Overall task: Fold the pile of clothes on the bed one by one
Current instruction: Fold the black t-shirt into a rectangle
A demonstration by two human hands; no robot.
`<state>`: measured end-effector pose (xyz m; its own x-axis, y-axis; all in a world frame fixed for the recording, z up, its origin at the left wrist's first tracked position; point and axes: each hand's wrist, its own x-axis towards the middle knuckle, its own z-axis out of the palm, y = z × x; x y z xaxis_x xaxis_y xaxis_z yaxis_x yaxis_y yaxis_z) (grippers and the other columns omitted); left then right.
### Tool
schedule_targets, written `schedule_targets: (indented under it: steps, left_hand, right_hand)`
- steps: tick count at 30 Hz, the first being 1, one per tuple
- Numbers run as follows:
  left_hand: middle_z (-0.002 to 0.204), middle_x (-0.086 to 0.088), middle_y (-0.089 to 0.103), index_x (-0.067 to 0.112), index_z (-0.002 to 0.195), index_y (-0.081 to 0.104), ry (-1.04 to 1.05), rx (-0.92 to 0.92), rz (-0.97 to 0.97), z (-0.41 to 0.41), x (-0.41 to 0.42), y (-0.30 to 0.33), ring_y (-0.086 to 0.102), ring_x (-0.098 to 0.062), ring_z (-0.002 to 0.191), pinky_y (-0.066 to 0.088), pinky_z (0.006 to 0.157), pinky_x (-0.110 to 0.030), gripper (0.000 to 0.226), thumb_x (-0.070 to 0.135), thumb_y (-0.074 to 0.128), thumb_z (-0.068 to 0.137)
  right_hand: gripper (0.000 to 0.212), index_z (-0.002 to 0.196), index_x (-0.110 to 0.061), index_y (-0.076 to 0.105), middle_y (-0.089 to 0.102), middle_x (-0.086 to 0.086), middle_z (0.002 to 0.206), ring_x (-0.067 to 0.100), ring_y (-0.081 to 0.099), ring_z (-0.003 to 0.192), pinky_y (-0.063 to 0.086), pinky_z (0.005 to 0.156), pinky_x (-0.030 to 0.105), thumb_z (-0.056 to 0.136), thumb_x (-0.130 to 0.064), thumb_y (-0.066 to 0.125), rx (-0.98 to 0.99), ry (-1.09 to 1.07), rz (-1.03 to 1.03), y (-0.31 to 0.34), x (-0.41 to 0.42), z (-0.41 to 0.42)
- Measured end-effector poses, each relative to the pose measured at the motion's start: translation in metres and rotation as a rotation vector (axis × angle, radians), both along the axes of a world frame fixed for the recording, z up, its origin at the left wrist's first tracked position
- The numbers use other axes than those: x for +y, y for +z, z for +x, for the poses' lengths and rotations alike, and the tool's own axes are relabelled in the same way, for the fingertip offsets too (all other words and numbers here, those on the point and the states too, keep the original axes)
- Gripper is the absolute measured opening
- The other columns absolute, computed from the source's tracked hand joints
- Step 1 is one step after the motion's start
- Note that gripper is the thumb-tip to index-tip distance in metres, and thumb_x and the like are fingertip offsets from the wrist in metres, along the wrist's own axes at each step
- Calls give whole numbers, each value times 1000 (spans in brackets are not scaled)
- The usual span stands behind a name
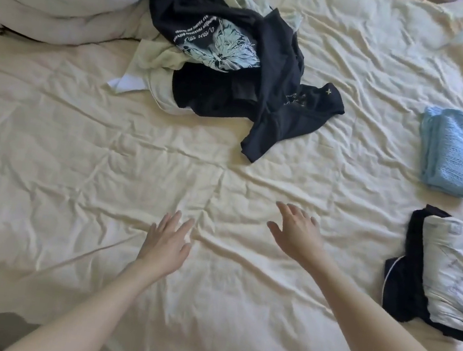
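Soft, even daylight — the cream bed sheet (82, 124) reads bright, its creases casting only faint shadows. Slight overall softness; wide-angle bending curves the bed's edges, strongest at the corners.

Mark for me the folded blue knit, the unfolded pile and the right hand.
folded blue knit (453, 153), head view, middle of its top face.
unfolded pile (230, 47), head view, on the dark shirt's pale flower print.
right hand (298, 233), head view, back of the hand.

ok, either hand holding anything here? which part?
Nothing is held. The left hand and right hand are both open, fingers spread over the wrinkled cream bedsheet, well short of the dark unfolded clothes pile.
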<state>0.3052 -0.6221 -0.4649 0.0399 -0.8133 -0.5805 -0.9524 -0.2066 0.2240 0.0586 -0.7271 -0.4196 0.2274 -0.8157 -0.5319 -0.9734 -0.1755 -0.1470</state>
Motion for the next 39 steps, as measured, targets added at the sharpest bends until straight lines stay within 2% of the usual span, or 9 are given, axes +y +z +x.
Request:
schedule_targets:
  steps: [7, 13, 19, 23, 26, 29, 33, 36, 39]
  left_hand:
    - [159, -4, 0, 31, 150, 9, -12, 25, -29, 25, -94, -76, 1, -24, 146, 10, 115, -49, 64, 45, 40, 97]
    - [152, 3, -33, 39, 145, -19, -14, -84, 254, 32, -88, -129, -26, -25, 142, 3, 111, -62, 100, 63, 54, 81]
    - [152, -1, -33, 37, 134, -34, -36, -215, 197, 24, -88, -150, -25, -27, 142, 5, 109, -64, 110, 69, 52, 73]
    - [152, -2, -34, 36, 125, -41, -54, -244, 176, 25, -85, -153, -24, -27, 142, 6, 109, -64, 111, 72, 50, 71]
    - [150, -1, -37, 37, 124, -42, -43, -200, 199, 27, -89, -153, -28, -27, 141, 3, 109, -64, 112, 70, 52, 73]
    - [148, 1, -41, 38, 134, -36, -28, -119, 280, 30, -95, -146, -31, -26, 139, 1, 109, -64, 113, 67, 57, 76]
    - [152, 1, -33, 37, 146, -17, -71, 25, 449, 48, -121, -118, -24, -25, 142, 6, 112, -58, 96, 56, 55, 85]
    - [159, -9, -6, 18, 151, 6, 2, 241, 452, 57, -132, -80, 0, -23, 146, 9, 116, -34, 70, 38, 46, 97]
    - [154, -7, 27, 11, 147, 28, 176, 411, 399, 51, -101, -33, 30, -18, 139, 23, 106, -19, 53, 28, 44, 100]
  right_hand:
    - [52, 143, -14, 31, 42, 11, 141, 31, 41, 126, 40, 98, 46, 98, -39, 40, -61, -201, 69, -66, -96, 38]
    - [56, 144, -6, 28, 29, 10, 149, 29, 36, 130, 39, 101, 40, 98, -34, 44, -245, -442, -80, -112, -169, 69]
    - [76, 147, -6, 21, 25, 8, 152, 25, 27, 137, 33, 104, 36, 93, -56, 42, -268, -617, -237, -139, -246, 96]
    - [26, 114, -9, 58, 59, 5, 115, 22, 56, 106, 44, 76, 27, 95, -20, 45, -288, -792, -294, -154, -269, 97]
    - [21, 79, -13, 59, 54, -5, 71, 13, 50, 66, 38, 52, 20, 90, -6, 43, -449, -928, -311, -149, -261, 89]
    - [31, 61, -18, 51, 39, -10, 55, 6, 37, 52, 29, 46, 15, 90, -9, 49, -634, -952, -320, -131, -233, 81]
    - [21, 74, -15, 56, 51, -7, 68, 8, 48, 66, 39, 57, 13, 93, -8, 50, -863, -1247, -130, -90, -178, 64]
    - [26, 80, -20, 56, 59, -3, 86, 11, 58, 85, 46, 82, 24, 95, -3, 46, -1099, -1438, -49, -47, -141, 50]
    - [32, 83, -20, 57, 60, 1, 89, 12, 59, 84, 47, 71, 21, 93, 4, 37, -1225, -1479, -48, 2, -108, 34]
